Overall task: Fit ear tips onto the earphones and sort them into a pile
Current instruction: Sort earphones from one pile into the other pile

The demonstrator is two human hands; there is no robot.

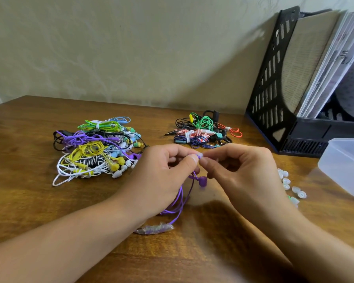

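**Both hands pinch one purple earbud above the desk**

The left hand [168, 172] and the right hand [239, 170] meet over the middle of the wooden desk [29, 201], with both forearms coming in from the bottom edge. The fingers of each hand are curled, and their tips pinch a purple earphone [198, 156] between them; a pale ear tip seems to sit on it, but this is blurred. The second purple earbud [202, 181] hangs just below the hands, and the purple cable [179, 203] drops down to the desk. Loose white ear tips [290, 186] lie near the right wrist, beside a clear plastic container [345, 166]. A big pile of coloured earphones [96, 148] lies behind the left hand, and a smaller pile [202, 131] lies behind the right hand.
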